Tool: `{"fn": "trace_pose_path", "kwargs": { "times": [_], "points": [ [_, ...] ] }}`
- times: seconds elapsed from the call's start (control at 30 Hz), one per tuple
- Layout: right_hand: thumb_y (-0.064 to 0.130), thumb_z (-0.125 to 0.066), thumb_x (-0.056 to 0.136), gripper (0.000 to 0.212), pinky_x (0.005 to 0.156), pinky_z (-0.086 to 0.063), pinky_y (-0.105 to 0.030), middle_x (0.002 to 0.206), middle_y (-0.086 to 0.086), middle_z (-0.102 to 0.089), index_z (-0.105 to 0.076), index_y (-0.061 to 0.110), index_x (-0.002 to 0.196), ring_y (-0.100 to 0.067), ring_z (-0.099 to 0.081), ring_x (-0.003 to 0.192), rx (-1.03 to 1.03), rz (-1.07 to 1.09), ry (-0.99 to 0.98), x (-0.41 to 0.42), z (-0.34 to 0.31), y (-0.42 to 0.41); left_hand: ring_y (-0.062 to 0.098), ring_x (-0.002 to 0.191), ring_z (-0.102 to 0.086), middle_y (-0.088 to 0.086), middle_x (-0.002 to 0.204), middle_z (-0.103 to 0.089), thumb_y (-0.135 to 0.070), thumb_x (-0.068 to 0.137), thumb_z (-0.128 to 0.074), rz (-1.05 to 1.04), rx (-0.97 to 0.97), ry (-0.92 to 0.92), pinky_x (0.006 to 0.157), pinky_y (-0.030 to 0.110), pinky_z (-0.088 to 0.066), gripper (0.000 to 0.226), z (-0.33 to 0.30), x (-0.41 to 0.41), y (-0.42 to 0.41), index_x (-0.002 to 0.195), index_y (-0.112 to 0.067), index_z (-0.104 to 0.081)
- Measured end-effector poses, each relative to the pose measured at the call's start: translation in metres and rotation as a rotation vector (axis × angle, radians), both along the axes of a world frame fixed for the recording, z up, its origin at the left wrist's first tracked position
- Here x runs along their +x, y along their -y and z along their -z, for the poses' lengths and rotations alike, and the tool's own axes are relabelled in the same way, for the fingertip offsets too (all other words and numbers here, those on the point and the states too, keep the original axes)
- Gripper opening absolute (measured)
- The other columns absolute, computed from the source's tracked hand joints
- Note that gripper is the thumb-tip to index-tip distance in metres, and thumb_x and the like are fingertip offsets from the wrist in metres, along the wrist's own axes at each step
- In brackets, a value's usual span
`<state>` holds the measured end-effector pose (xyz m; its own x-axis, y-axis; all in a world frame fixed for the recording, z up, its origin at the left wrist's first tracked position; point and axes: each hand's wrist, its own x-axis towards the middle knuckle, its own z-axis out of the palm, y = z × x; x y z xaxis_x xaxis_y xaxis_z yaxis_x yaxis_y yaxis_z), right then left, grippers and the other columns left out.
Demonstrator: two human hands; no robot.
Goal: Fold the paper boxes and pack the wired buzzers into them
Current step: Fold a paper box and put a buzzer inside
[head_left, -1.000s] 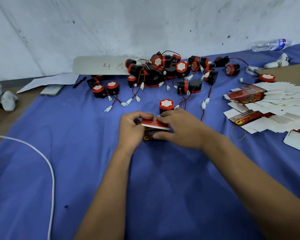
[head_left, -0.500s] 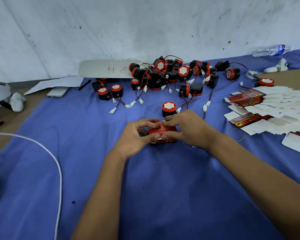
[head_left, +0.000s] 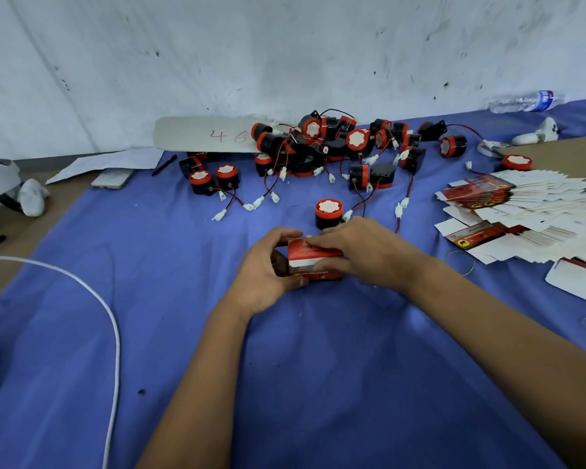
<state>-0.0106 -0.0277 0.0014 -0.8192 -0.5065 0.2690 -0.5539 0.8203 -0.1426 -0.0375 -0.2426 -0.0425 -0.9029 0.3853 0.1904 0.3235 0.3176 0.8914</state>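
A small red paper box [head_left: 313,264] sits on the blue cloth [head_left: 183,299] at the centre. My left hand [head_left: 266,275] grips its left end, fingers curled over the top and thumb under the front. My right hand [head_left: 362,253] holds its right side, fingertips on the top flap and thumb along the front face. A single black-and-red buzzer [head_left: 329,213] stands upright just behind the box. A heap of wired buzzers [head_left: 332,147] lies further back. Flat unfolded boxes [head_left: 521,211] are fanned out at the right.
A white cable [head_left: 112,333] curves across the cloth at the left. A phone [head_left: 112,178], a pen [head_left: 164,165] and papers lie at the back left. A plastic bottle [head_left: 525,100] lies at the back right by the wall. A rubber band [head_left: 459,262] lies near my right forearm.
The box's top flap, raised a second ago, now lies down on the box. Both hands stayed on the box and shifted their grip round it.
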Motion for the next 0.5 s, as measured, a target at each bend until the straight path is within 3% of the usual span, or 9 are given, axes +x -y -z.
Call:
{"fn": "trace_pose_path", "kwargs": {
  "times": [0.1,0.17,0.27,0.37,0.43,0.5],
  "points": [
    [0.050,-0.054,0.100,0.040,0.076,-0.052,-0.038,0.107,0.005,-0.075,-0.064,0.033,0.135,-0.015,-0.067,0.090,-0.159,0.020,0.065,-0.004,-0.004,-0.002,0.039,0.099,-0.068,0.000,0.116,-0.069,0.008,0.067,-0.088,0.002,0.013,0.018,0.085,0.054,-0.061,0.074,0.002,-0.002,0.000,0.129,-0.024,-0.061],
    [0.044,-0.050,0.103,0.039,0.077,-0.051,-0.033,0.107,0.007,-0.073,-0.054,0.041,0.142,-0.013,-0.064,0.092,-0.195,0.029,0.101,-0.006,-0.004,0.000,0.037,0.098,-0.069,0.000,0.113,-0.071,0.004,0.067,-0.088,0.003,0.018,0.018,0.086,0.054,-0.061,0.072,0.003,-0.002,0.000,0.127,-0.024,-0.062],
    [0.035,-0.046,0.106,0.048,0.088,-0.034,-0.027,0.107,-0.002,-0.059,-0.037,0.043,0.153,-0.020,-0.049,0.100,-0.131,0.046,0.163,-0.004,0.008,0.008,0.028,0.101,-0.070,-0.002,0.114,-0.071,-0.001,0.067,-0.090,0.000,0.011,-0.005,0.090,0.052,-0.060,0.067,0.004,-0.004,0.000,0.124,-0.022,-0.063],
    [0.032,-0.038,0.109,0.050,0.099,-0.022,-0.022,0.131,-0.001,-0.050,-0.028,0.040,0.157,-0.022,-0.035,0.117,-0.099,0.099,0.201,0.000,0.016,0.011,0.028,0.093,-0.070,-0.005,0.118,-0.067,0.000,0.066,-0.092,-0.017,0.016,-0.021,0.088,0.051,-0.060,0.075,0.006,-0.005,-0.001,0.129,-0.023,-0.059],
    [0.033,-0.033,0.109,0.051,0.111,-0.023,-0.031,0.145,0.001,-0.040,-0.023,0.040,0.159,-0.022,-0.027,0.125,-0.015,0.120,0.223,0.001,0.016,0.011,0.022,0.086,-0.068,-0.005,0.122,-0.066,-0.001,0.068,-0.093,-0.029,0.022,-0.030,0.087,0.047,-0.061,0.082,0.006,-0.003,0.000,0.136,-0.025,-0.054],
    [0.035,-0.031,0.109,0.051,0.117,-0.024,-0.045,0.154,0.000,-0.032,-0.020,0.041,0.158,-0.022,-0.020,0.133,0.046,0.140,0.249,0.001,0.014,0.010,0.016,0.075,-0.064,-0.008,0.122,-0.068,-0.011,0.070,-0.095,-0.041,0.067,-0.074,0.079,0.038,-0.061,0.076,0.003,0.000,-0.001,0.132,-0.027,-0.054]
  ]
}}
